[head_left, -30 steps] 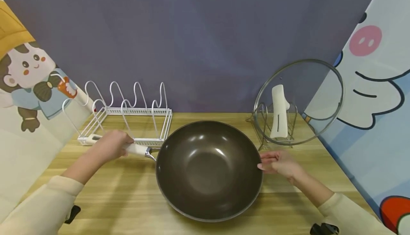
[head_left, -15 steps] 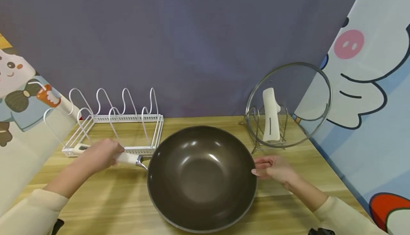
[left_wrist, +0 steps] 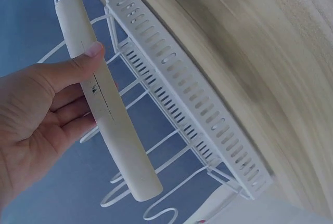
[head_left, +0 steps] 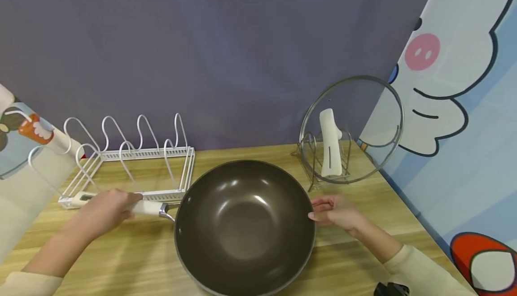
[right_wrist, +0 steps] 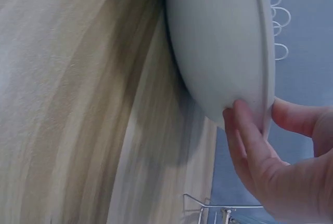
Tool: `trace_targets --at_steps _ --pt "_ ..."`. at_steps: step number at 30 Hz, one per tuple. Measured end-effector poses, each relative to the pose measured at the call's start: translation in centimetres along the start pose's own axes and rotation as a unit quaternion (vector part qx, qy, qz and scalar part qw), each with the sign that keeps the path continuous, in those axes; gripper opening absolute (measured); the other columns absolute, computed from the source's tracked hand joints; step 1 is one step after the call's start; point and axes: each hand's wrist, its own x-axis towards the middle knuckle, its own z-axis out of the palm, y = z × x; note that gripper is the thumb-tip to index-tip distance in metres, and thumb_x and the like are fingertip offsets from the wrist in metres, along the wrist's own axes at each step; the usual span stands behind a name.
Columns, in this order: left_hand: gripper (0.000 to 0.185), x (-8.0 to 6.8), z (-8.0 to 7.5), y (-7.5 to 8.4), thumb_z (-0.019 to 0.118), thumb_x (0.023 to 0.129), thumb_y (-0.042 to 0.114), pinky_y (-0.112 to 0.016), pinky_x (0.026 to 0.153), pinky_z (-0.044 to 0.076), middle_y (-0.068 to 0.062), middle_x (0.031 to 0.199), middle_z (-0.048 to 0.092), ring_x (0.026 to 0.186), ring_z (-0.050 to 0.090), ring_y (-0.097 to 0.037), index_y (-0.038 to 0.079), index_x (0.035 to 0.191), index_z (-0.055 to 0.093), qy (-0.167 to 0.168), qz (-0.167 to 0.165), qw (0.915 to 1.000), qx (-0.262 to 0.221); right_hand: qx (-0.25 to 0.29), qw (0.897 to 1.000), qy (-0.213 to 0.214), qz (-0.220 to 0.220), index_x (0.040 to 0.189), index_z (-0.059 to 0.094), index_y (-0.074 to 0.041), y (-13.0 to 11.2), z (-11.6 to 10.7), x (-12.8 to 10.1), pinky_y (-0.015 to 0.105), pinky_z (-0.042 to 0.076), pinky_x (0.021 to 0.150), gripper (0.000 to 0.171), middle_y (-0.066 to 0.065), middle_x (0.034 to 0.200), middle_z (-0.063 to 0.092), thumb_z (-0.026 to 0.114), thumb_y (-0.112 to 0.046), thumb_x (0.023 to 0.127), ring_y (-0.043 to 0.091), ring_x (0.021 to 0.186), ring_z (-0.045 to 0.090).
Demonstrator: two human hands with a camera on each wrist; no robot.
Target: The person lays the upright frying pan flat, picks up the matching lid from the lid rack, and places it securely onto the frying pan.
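A deep wok (head_left: 246, 228), dark brown inside and pale outside, is in front of me on the wood-grain table. My left hand (head_left: 109, 211) grips its long cream handle (left_wrist: 112, 115), thumb on top and fingers wrapped beneath in the left wrist view. On the opposite side my right hand (head_left: 337, 213) pinches the rim, thumb at the edge and fingertips against the pale outer wall (right_wrist: 223, 42) in the right wrist view. The handle passes along the front rail of a white wire rack (head_left: 161, 195).
At the back right a small metal wire stand (head_left: 311, 161) holds a large glass lid (head_left: 397, 130) upright, its cream handle (head_left: 331, 143) facing me. A grey backdrop (head_left: 242, 63) rises behind the table (head_left: 226, 152). Printed cartoon panels (head_left: 476, 188) border both sides.
The whole scene has shifted left and somewhat down in the head view as the camera turned. Both hands keep their holds on the wok, with little visible movement relative to the table.
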Motion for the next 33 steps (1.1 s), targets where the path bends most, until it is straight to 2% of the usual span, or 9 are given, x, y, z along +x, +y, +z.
trace_targets --at_steps 5,8,12,17,22,26,30,33 --pt "0.037 -0.3 -0.1 -0.6 0.084 0.063 0.012 -0.039 0.060 0.055 -0.005 0.079 0.073 0.066 0.065 -0.019 0.004 0.097 0.072 -0.009 -0.004 0.9997 -0.024 0.003 1.000 -0.007 -0.008 0.130 0.041 0.019 0.0 0.1 0.1 0.034 0.060 0.083 0.059 0.020 0.111 0.064 0.069 -0.006 0.085 0.012 0.086 0.067" --pt "0.037 -0.3 -0.2 -0.8 0.085 0.063 0.016 -0.038 0.062 0.056 -0.005 0.081 0.074 0.068 0.066 -0.019 0.003 0.096 0.073 -0.013 -0.004 0.9992 -0.037 0.006 1.000 -0.013 -0.010 0.132 0.040 0.019 0.3 0.0 0.1 0.033 0.059 0.084 0.061 0.020 0.113 0.064 0.069 -0.008 0.085 0.012 0.087 0.068" --pt "0.035 -0.1 -0.4 -0.9 0.085 0.064 0.021 -0.032 0.061 0.055 -0.001 0.081 0.074 0.068 0.065 -0.015 0.007 0.093 0.074 -0.007 0.007 0.9987 -0.051 0.012 0.999 -0.028 -0.012 0.134 0.037 0.018 0.7 -0.2 0.0 0.035 0.059 0.087 0.063 0.019 0.114 0.064 0.068 -0.011 0.087 0.012 0.089 0.067" --pt "0.029 0.0 -0.9 -1.0 0.084 0.067 0.027 -0.032 0.063 0.054 0.003 0.083 0.075 0.072 0.067 -0.013 0.013 0.091 0.075 -0.014 -0.005 0.9981 -0.060 0.012 0.999 -0.039 -0.017 0.135 0.035 0.019 0.7 -0.5 0.1 0.037 0.058 0.088 0.065 0.020 0.115 0.062 0.067 -0.014 0.089 0.013 0.091 0.067" --pt "0.019 0.1 -1.5 -1.4 0.082 0.071 0.027 -0.026 0.061 0.051 0.007 0.081 0.074 0.071 0.062 -0.001 0.018 0.086 0.075 -0.025 -0.016 0.9959 -0.085 0.016 0.999 -0.042 -0.018 0.136 0.031 0.020 0.6 -0.6 0.1 0.039 0.057 0.090 0.066 0.021 0.117 0.061 0.065 -0.014 0.090 0.014 0.094 0.067" --pt "0.011 0.2 -1.8 -1.4 0.081 0.073 0.023 -0.023 0.058 0.047 0.011 0.076 0.071 0.069 0.054 0.008 0.020 0.081 0.074 -0.013 -0.017 0.9946 -0.101 0.022 0.998 -0.048 -0.021 0.135 0.030 0.021 0.7 -0.7 0.1 0.039 0.057 0.091 0.065 0.021 0.118 0.062 0.062 -0.014 0.092 0.016 0.097 0.067" --pt "0.009 0.2 -1.7 -1.2 0.080 0.073 0.021 -0.024 0.058 0.048 0.011 0.075 0.071 0.068 0.056 0.007 0.019 0.080 0.074 0.010 -0.016 0.9954 -0.094 0.024 0.998 -0.053 -0.021 0.135 0.031 0.021 0.6 -0.9 0.1 0.039 0.057 0.092 0.063 0.021 0.119 0.061 0.061 -0.016 0.094 0.017 0.098 0.067" --pt "0.010 0.1 -1.5 -0.9 0.080 0.073 0.021 -0.024 0.058 0.050 0.009 0.075 0.072 0.068 0.058 0.005 0.017 0.080 0.074 0.025 -0.019 0.9961 -0.082 0.019 0.998 -0.057 -0.018 0.136 0.030 0.020 0.6 -1.0 0.0 0.042 0.056 0.093 0.063 0.027 0.122 0.058 0.060 -0.017 0.094 0.021 0.099 0.068"
